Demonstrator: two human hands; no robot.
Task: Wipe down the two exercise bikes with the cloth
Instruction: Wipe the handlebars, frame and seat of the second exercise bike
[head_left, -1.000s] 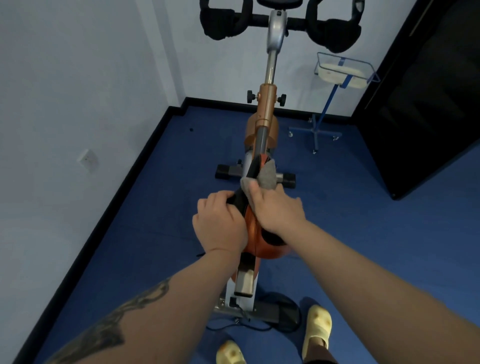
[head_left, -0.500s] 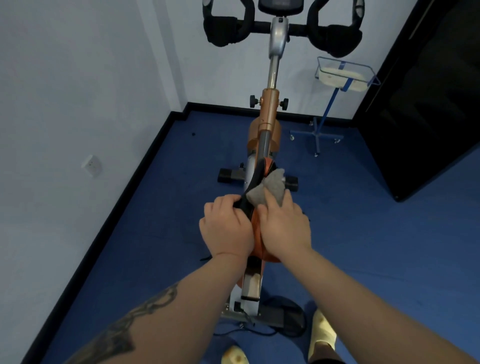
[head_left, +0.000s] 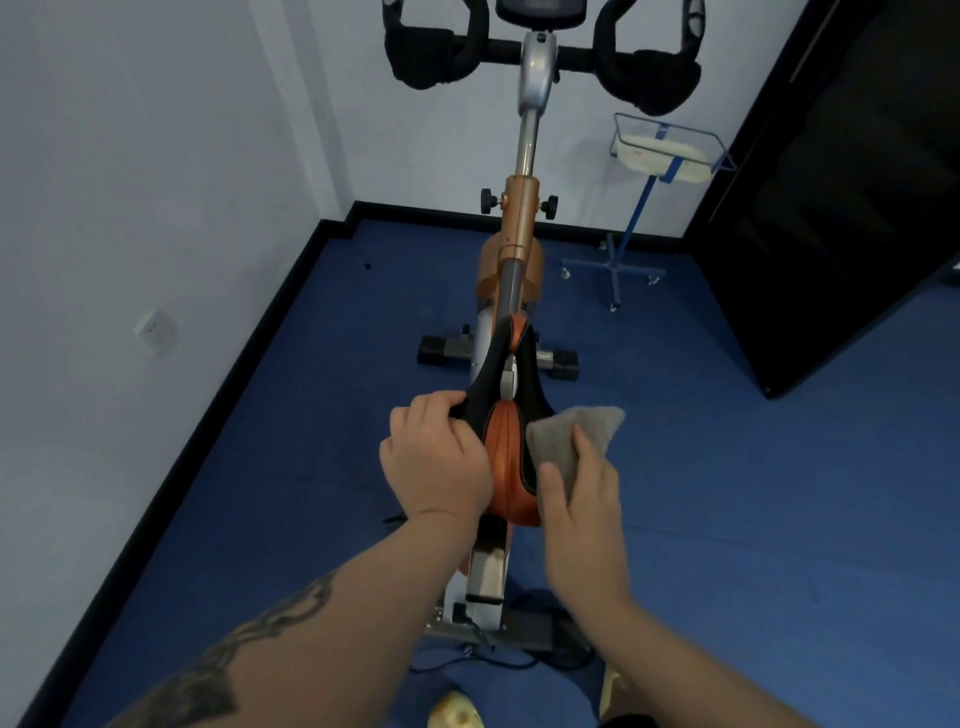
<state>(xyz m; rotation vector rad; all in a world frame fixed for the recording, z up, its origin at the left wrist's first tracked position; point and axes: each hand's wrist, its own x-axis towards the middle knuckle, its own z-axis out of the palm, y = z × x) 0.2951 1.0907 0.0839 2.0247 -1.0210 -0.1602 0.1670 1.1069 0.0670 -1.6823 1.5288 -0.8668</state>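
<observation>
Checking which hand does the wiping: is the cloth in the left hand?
No, the grey cloth is in the right hand, while the left hand grips the saddle.

Blue floor (head_left: 727, 493): exercise bike (head_left: 511, 291) standing centre; blue wheeled stand (head_left: 615, 270) near back wall.

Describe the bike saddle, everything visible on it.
The saddle is narrow, with its nose pointing away toward the handlebars. It has black side panels around an orange centre that looks like smooth leather or vinyl, plus a small silvery piece set in the middle. It sits roughly level on the bike's seat post. The left hand grips its left edge. The right hand presses a grey cloth against its right rear side.
</observation>
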